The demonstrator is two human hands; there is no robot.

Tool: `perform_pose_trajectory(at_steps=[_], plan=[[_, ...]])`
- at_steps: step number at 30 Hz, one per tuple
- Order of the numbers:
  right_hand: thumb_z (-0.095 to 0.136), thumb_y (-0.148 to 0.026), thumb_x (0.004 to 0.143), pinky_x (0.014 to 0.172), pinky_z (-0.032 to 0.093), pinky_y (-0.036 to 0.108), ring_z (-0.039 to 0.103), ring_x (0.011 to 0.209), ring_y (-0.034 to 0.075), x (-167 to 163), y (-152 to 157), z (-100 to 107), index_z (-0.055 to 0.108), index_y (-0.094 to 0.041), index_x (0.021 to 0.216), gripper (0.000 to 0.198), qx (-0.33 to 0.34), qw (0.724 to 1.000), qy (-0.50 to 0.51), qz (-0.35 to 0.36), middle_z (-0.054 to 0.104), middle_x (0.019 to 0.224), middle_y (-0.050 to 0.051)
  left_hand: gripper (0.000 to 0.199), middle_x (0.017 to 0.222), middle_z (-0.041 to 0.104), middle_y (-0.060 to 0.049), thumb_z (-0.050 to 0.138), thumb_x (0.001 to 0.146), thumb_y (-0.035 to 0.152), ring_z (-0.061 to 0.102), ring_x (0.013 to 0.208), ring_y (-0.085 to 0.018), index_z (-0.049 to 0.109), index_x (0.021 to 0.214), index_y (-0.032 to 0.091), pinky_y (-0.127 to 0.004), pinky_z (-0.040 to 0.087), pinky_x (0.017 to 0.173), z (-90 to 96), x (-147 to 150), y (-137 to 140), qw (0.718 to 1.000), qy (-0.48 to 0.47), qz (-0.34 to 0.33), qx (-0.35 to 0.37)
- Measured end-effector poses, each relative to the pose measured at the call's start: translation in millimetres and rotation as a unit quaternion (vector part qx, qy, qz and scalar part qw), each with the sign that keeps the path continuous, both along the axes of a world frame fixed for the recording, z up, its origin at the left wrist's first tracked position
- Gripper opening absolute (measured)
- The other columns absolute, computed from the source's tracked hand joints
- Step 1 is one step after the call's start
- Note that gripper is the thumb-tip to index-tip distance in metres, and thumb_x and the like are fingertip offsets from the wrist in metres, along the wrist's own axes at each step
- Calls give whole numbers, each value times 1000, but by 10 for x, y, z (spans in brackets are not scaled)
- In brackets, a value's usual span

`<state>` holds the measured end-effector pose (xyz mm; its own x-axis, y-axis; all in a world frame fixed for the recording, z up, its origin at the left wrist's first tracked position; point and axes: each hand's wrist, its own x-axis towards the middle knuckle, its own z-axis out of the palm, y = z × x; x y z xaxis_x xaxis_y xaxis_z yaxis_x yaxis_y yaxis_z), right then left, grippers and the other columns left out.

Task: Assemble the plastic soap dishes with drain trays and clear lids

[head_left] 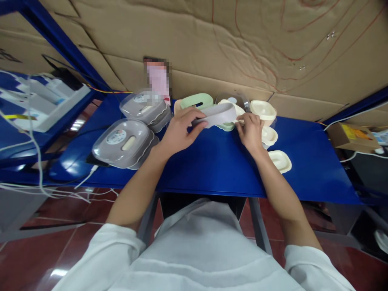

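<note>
My left hand (184,127) is closed on the left end of a pale grey oval plastic piece (221,114), thumb below and fingers above, lifted over the blue table. Beside its right end is my right hand (251,128), fingers bent inward; what they grip, if anything, is hidden. Behind the grey piece lie a green oval piece with a slot (197,100) and a partly covered cream piece (239,110). Cream oval trays lie around my right hand: one at the back (263,110), one by the wrist (269,136), one nearer the front (280,161).
At left stand stacked grey boxes with clear lids, one in front (121,141) and one behind (144,106). A partly blurred pink packet (158,79) leans on the cardboard wall (194,48). White cables (39,161) hang at left. A cardboard box (353,136) stands right of the blue table (209,169).
</note>
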<state>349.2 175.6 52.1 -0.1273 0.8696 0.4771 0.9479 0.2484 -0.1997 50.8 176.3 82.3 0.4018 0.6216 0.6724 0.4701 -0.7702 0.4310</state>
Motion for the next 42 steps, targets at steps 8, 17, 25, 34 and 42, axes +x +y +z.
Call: perform_pose_trajectory(at_steps=[8, 17, 25, 34, 42], plan=[[43, -28, 114, 102, 39, 51, 68, 114, 33, -493, -519, 42, 73, -19, 123, 32, -88, 969, -103, 207, 79, 121, 14, 24, 120, 75, -8, 52, 110, 44, 67, 121, -28, 66, 116, 26, -49, 51, 110, 10, -29, -9, 997, 50, 56, -19], [48, -41, 112, 89, 47, 44, 71, 84, 27, -132, -351, 168, 74, -21, 81, 46, -95, 972, -103, 186, 76, 81, 8, 20, 110, 75, -10, 55, 104, 36, 70, 108, -29, 67, 106, 21, -45, 53, 100, -118, -16, 34, 979, 182, -61, -75], [69, -53, 103, 124, 43, 56, 49, 156, 36, -275, -330, -31, 57, -21, 158, 65, -125, 947, -73, 286, 53, 167, 17, 12, 107, 76, -5, 65, 93, 30, 71, 100, -25, 68, 102, 23, -37, 49, 91, -195, -36, 53, 956, 233, -113, -139], [41, -41, 116, 129, 39, 53, 48, 158, 32, -299, -303, -62, 61, -16, 155, 51, -107, 956, -86, 258, 57, 165, 15, 14, 112, 73, -8, 68, 84, 18, 67, 114, -31, 65, 97, 22, -51, 44, 107, -234, 56, -15, 943, 302, -77, -115], [50, -31, 107, 125, 29, 68, 52, 147, 42, -211, -168, -150, 48, -12, 161, 57, -54, 996, -65, 17, 57, 160, 24, 18, 132, 64, -11, 67, 89, 27, 63, 128, -31, 77, 103, 23, -52, 48, 116, -273, -119, 95, 955, 205, -125, -176]])
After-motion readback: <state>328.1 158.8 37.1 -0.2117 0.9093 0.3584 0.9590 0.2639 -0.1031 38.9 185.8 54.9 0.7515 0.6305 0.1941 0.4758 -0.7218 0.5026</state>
